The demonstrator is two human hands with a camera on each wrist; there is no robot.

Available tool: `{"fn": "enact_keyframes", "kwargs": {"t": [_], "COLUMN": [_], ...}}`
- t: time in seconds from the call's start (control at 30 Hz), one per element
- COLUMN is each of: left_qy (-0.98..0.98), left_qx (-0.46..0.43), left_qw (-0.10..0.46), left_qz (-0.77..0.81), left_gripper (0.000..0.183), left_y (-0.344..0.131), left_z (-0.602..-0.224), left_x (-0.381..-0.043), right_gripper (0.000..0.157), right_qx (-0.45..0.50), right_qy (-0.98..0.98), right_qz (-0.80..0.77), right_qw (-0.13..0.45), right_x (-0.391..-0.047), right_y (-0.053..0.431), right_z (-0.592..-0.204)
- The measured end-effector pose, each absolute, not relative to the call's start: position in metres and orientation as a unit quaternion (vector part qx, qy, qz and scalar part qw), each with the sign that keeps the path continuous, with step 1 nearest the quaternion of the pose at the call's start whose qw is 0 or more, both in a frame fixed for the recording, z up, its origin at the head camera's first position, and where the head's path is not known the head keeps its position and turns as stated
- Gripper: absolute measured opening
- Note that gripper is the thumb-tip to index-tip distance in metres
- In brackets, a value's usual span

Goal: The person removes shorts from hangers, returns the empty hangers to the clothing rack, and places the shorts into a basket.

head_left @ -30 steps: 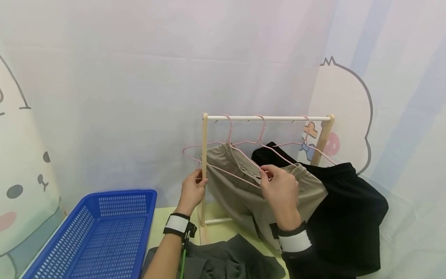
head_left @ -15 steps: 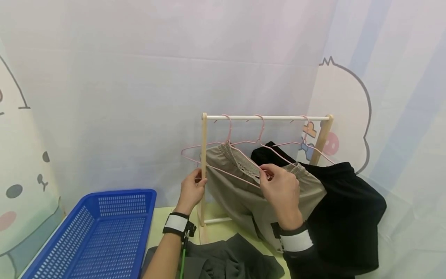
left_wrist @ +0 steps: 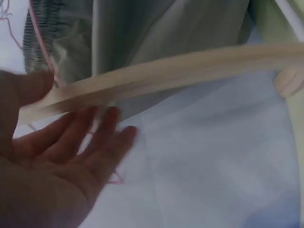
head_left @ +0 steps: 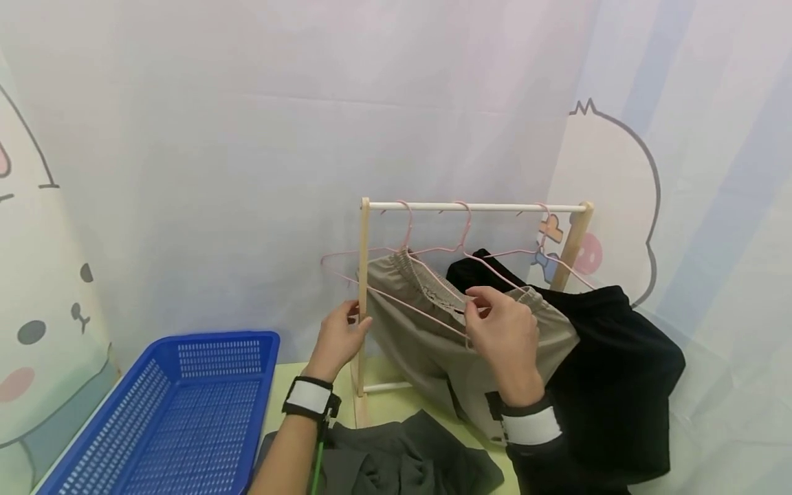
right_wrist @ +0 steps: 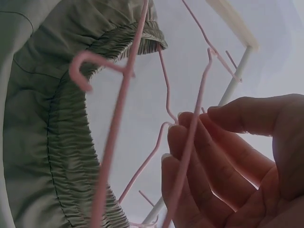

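Observation:
My left hand [head_left: 337,340] is at the wooden post [head_left: 363,261] of a small clothes rack. In the left wrist view its fingers [left_wrist: 107,128] lie loosely below the post, the thumb apart from them. My right hand [head_left: 504,337] is at the right end of the front pink hanger [head_left: 409,227], thumb and fingertips a little parted. The right wrist view has a pink rod [right_wrist: 194,128] crossing over these fingers, with the thumb off it. Khaki elastic-waist pants [head_left: 421,344] hang from the hanger behind, their gathered waistband [right_wrist: 71,152] beside my right hand.
Black pants [head_left: 619,385] hang on a third hanger [head_left: 572,270] at the right of the white rail [head_left: 495,207]. A dark grey garment [head_left: 402,454] lies crumpled on the yellow-green tabletop [head_left: 297,378]. A blue basket [head_left: 213,337] stands on the left.
The left end of the front hanger has shifted slightly and blurs. My left fingers have loosened away from it and the thumb stands further out. My right hand has moved slightly right.

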State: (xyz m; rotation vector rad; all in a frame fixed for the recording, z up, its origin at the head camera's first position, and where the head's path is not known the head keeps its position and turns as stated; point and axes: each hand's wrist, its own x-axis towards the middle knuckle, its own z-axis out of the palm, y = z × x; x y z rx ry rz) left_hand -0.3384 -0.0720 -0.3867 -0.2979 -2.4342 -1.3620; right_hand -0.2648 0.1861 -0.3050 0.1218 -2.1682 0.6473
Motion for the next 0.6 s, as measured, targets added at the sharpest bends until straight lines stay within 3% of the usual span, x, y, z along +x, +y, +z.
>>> {"fn": "enact_keyframes", "kwargs": {"t": [0.13,0.4,0.6], "left_qy": [-0.886,-0.926,-0.950], "left_qx": [-0.094,-0.077,-0.005], "left_qw": [0.114,0.088,0.078], "left_qz": [-0.439,-0.359,-0.303], "left_gripper": [0.068,0.075,0.086], "left_y": [-0.091,-0.145,-0.201], "left_z": [-0.374,-0.348,-0.352], "left_x": [-0.317,-0.259,-0.228], "right_gripper": [0.018,0.018,0.015], "right_qx": [0.046,0.060,0.148], "right_qy": [-0.863,-0.866,-0.831], "right_qz": [0.253,0.240,0.262], "right_qw": [0.436,0.435,0.468], "right_x": [-0.265,-0.255,-0.236], "right_y": [0.186,0.186,0.179], "right_z": [-0.304,-0.308,-0.319]}}
